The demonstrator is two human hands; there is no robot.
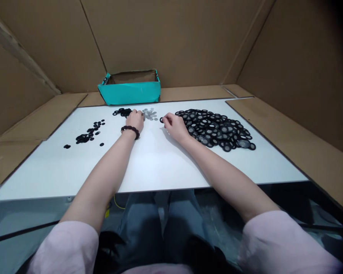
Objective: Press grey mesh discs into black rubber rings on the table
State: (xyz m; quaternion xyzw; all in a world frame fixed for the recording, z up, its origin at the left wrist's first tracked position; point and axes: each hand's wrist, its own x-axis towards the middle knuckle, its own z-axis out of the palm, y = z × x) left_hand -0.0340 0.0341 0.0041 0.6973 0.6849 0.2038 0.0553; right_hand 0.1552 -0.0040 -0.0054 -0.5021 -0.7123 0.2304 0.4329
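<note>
My right hand (173, 126) pinches a small black ring (161, 120) between thumb and fingertips, just left of a large heap of black rings with grey centres (214, 127). Toward the back of the white table, my left hand (135, 119) is closed with its fingers curled down; whatever they hold is hidden. Several small grey discs (150, 114) lie between the two hands. Against the left hand's other side rests a small pile of black rings (122, 112). Farther left, small black discs (87, 136) are scattered in a loose cluster.
A teal open box (130, 93) stands behind the white tabletop (157, 167). Brown cardboard walls (183, 45) enclose the back and both sides. Cardboard strips border the tabletop, and its front edge lies above my lap.
</note>
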